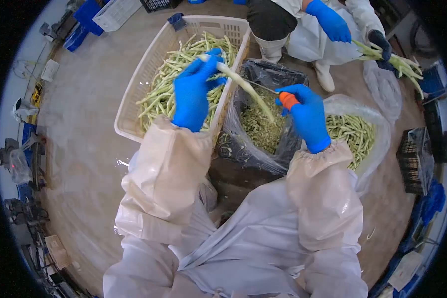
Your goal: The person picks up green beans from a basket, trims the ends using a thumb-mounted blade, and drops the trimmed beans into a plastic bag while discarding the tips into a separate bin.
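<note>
Seen from the head camera, a person in a pale coverall is holding a long bean (243,85) over a black bag (278,74) of scraps at centre frame. The left hand (193,97) has its grip clenched on the bean's upper end, and the right hand (308,116) is grasping an orange-handled tool (288,99). With the white basket (134,97) at upper left still heaped and the clear bag (377,149) at right holding a smaller pile, the work is looking well short of finished, while a co-worker's gloved hand (333,22) is handling another bunch (392,59) at upper right.
</note>
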Tool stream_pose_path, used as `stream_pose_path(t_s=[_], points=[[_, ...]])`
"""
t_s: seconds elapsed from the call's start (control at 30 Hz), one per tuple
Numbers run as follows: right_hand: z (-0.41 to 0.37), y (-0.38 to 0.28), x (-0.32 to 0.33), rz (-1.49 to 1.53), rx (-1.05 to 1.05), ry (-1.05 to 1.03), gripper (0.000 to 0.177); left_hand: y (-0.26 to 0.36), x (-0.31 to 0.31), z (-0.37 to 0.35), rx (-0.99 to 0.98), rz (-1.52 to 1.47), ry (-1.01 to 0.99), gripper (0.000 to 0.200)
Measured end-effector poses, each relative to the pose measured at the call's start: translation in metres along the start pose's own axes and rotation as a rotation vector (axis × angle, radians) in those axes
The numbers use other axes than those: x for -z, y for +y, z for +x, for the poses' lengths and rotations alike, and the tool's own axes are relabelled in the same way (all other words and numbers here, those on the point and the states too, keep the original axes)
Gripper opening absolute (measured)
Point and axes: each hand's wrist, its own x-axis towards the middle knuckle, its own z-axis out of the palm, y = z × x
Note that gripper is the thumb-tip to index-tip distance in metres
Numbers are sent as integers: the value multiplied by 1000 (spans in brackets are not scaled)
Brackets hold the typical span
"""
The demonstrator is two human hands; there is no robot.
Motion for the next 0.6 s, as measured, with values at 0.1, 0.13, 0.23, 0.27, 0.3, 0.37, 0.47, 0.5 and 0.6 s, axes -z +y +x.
stream_pose_path(t_s=[0.1,0.13,0.23,0.27,0.3,0.37,0.47,0.5,0.6], points=[[7,12,19,-176,53,115,13,5,31,22,-121,-144,157,30],[9,17,27,-279,107,188,13,7,41,27,-169,-201,198,28],[10,18,46,-448,50,278,18,20,68,34,-237,-354,246,30],[10,17,48,-481,-7,284,20,19,71,34,-248,-356,244,31],[12,21,45,-567,202,283,22,20,72,32,-259,-359,243,32],[16,30,34,-729,616,275,27,19,69,30,-252,-374,230,32],[7,20,7,-179,271,37,32,13,54,29,-204,-363,205,33],[3,14,-2,-36,164,-43,31,12,47,25,-192,-330,202,33],[-7,0,-18,237,-75,-214,28,3,33,15,-144,-278,160,33]])
